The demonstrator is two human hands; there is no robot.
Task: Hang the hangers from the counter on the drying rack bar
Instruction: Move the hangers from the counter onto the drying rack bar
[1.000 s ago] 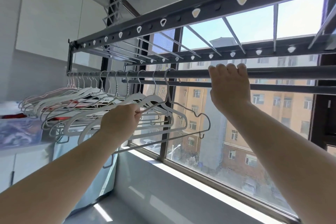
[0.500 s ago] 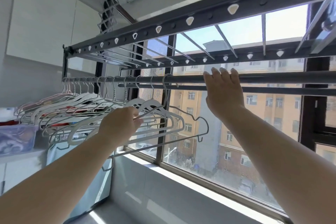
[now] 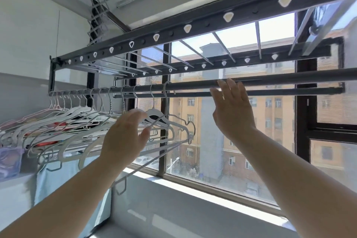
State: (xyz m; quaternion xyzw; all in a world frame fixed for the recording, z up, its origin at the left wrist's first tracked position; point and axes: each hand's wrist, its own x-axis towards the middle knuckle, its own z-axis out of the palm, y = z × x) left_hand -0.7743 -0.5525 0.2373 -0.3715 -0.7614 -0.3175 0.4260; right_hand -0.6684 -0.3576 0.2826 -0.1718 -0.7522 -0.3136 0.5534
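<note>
where hangers (image 3: 154, 111) crowd the drying rack bar (image 3: 193, 85) by the window (image 3: 270, 160), my left hand (image 3: 123, 137) and right hand (image 3: 233, 114) spread open near it.

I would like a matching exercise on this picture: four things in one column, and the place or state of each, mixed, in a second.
Things:
1 left hand
2 right hand
3 hangers
4 light blue cloth

States:
A hooked in a row on the drying rack bar
B open, fingertips at the bare bar
C open, by the right end of the row
D low left, under the hangers

Pairs: 1-C; 2-B; 3-A; 4-D
</note>
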